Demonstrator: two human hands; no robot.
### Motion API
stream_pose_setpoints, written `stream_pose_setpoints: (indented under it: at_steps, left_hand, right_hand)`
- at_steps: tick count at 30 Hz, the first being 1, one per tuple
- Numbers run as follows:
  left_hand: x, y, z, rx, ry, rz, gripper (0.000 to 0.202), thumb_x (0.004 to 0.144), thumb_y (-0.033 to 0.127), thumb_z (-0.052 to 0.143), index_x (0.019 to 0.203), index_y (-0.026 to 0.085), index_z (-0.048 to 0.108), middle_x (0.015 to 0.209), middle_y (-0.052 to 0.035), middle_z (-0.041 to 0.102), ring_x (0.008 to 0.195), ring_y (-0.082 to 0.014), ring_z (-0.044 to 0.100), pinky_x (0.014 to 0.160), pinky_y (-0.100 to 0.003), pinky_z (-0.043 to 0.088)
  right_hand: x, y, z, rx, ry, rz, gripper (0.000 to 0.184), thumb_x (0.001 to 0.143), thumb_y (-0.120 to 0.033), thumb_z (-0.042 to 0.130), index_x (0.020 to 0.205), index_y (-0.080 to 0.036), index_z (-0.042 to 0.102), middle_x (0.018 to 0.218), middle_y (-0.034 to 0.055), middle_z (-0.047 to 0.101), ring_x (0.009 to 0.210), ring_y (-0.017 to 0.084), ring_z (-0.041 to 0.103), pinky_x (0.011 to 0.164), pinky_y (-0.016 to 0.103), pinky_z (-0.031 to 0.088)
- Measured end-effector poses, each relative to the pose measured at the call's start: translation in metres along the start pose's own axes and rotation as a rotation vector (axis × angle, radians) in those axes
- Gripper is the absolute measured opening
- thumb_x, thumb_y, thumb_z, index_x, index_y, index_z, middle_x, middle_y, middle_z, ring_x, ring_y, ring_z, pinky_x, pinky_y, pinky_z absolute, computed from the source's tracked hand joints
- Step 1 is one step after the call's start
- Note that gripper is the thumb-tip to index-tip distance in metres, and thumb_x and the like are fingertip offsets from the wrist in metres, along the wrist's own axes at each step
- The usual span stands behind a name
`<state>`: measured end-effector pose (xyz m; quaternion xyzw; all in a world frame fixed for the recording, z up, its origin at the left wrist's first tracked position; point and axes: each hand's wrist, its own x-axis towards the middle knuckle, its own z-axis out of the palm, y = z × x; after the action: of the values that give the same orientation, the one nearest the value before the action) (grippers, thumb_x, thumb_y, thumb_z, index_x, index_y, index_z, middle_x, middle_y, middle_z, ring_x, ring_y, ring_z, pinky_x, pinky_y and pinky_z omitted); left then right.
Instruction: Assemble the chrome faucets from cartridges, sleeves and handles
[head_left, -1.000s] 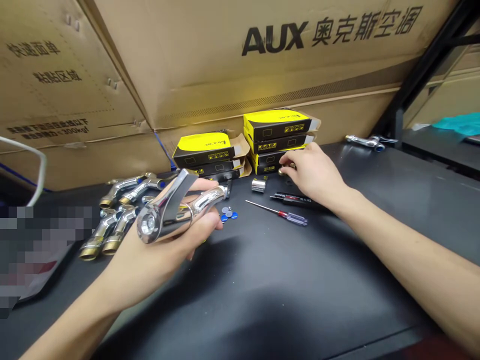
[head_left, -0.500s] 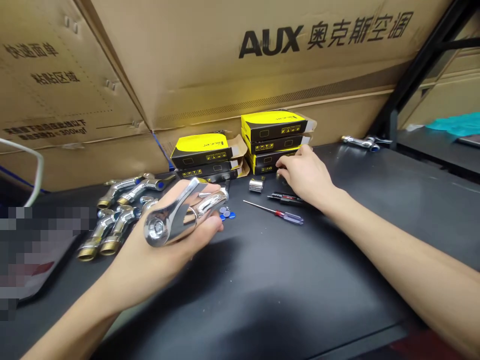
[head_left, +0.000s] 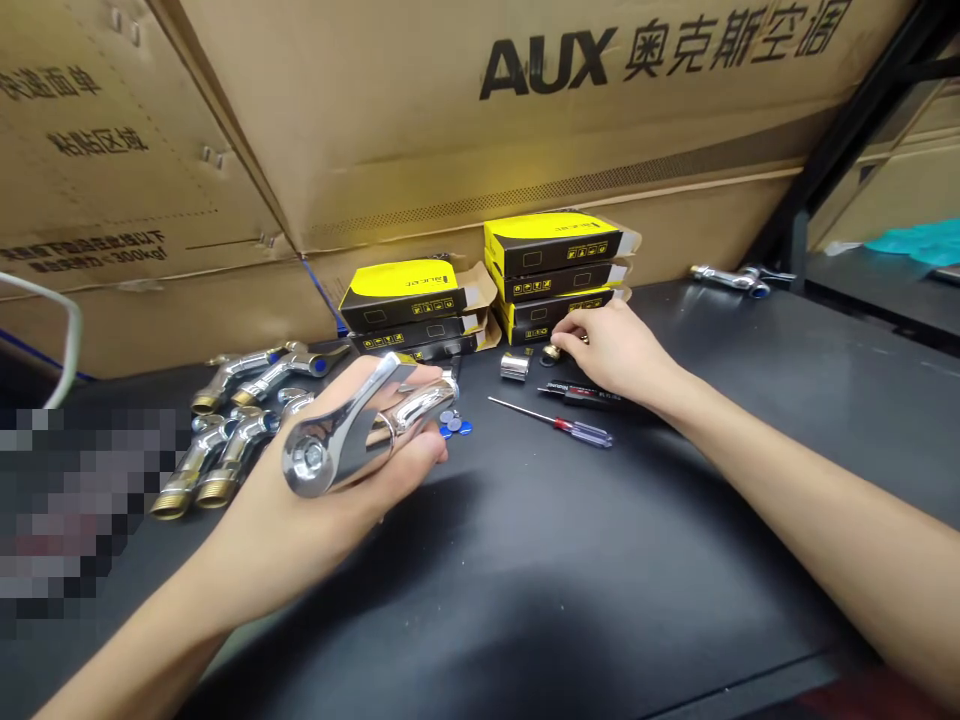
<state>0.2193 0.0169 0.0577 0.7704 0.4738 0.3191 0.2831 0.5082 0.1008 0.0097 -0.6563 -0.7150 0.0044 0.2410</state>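
My left hand (head_left: 330,500) is wrapped round a chrome faucet (head_left: 352,425) with a lever handle, held above the black table (head_left: 570,560), its round end facing me. My right hand (head_left: 611,350) reaches far forward to the foot of the yellow-and-black boxes (head_left: 551,270). Its fingertips pinch a small brass part (head_left: 553,351). A short chrome sleeve (head_left: 515,367) lies just left of that hand. A red-handled screwdriver (head_left: 559,425) and a dark tool (head_left: 577,392) lie beside the wrist.
Several chrome faucets with brass threads (head_left: 225,440) lie at the left. Small blue and grey discs (head_left: 454,425) sit near my left fingers. A second box stack (head_left: 412,310) stands mid-back. Large cardboard cartons (head_left: 450,130) wall off the rear. Another faucet (head_left: 731,280) lies far right.
My right hand has drawn slightly back from the boxes, and the small brass part now shows at its fingertips. The left hand has tilted the faucet a little and lowered it.
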Motion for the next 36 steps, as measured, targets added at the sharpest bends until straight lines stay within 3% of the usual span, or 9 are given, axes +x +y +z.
stream_pose_setpoints:
  at_steps: [4,9,15,23,30,36]
  left_hand:
    - [0.0002,-0.0023,-0.0009,0.011,0.031,0.02,0.037,0.087,0.041,0.069,0.121,0.028,0.061,0.079,0.0012,0.07,0.068,-0.0182,0.063,0.054,-0.026,0.045]
    - [-0.0005,-0.0057,-0.0022,0.086,0.054,0.02,0.04,0.088,0.047,0.067,0.123,0.029,0.061,0.082,0.0011,0.069,0.075,-0.02,0.065,0.055,-0.027,0.045]
    - [-0.0028,-0.0067,0.0003,0.035,0.084,-0.041,0.048,0.088,0.051,0.067,0.129,0.029,0.057,0.075,0.0031,0.064,0.061,-0.0158,0.059,0.051,-0.027,0.044]
    - [-0.0001,-0.0054,0.0003,0.073,0.06,0.033,0.038,0.089,0.044,0.066,0.123,0.03,0.058,0.085,0.0032,0.071,0.066,-0.0151,0.062,0.051,-0.024,0.043]
    - [0.0009,-0.0058,0.0009,0.026,0.042,0.012,0.041,0.089,0.044,0.067,0.126,0.029,0.057,0.066,0.0065,0.063,0.051,-0.0124,0.055,0.047,-0.023,0.044]
    - [-0.0012,-0.0072,0.0019,-0.013,0.06,-0.004,0.041,0.089,0.042,0.068,0.127,0.029,0.057,0.068,0.0067,0.064,0.047,-0.0101,0.055,0.045,-0.02,0.043]
  right_hand:
    - [-0.0016,-0.0024,-0.0005,0.015,0.021,-0.017,0.02,0.094,-0.027,0.06,0.097,-0.018,0.078,0.093,0.0089,0.079,0.102,0.027,0.065,0.092,0.038,0.049]
    - [-0.003,-0.0049,-0.0031,0.038,-0.011,-0.052,0.019,0.092,-0.025,0.061,0.101,-0.018,0.077,0.097,0.008,0.08,0.09,0.025,0.072,0.082,0.036,0.05]
    - [-0.0037,-0.0073,-0.0048,0.0,-0.032,-0.109,0.019,0.093,-0.028,0.061,0.099,-0.019,0.077,0.097,0.0083,0.079,0.091,0.026,0.07,0.081,0.036,0.049]
    - [-0.0054,-0.0083,-0.0023,-0.115,-0.105,-0.192,0.027,0.092,-0.033,0.064,0.112,-0.019,0.074,0.104,0.0097,0.077,0.101,0.03,0.064,0.087,0.039,0.048]
    - [-0.0019,-0.0084,-0.0002,-0.174,-0.12,-0.187,0.026,0.091,-0.027,0.062,0.111,-0.015,0.073,0.098,0.0134,0.076,0.099,0.032,0.063,0.083,0.038,0.048]
    - [-0.0008,-0.0069,0.0001,-0.145,-0.121,-0.159,0.026,0.087,-0.028,0.063,0.107,-0.016,0.074,0.098,0.0118,0.076,0.093,0.028,0.066,0.078,0.033,0.048]
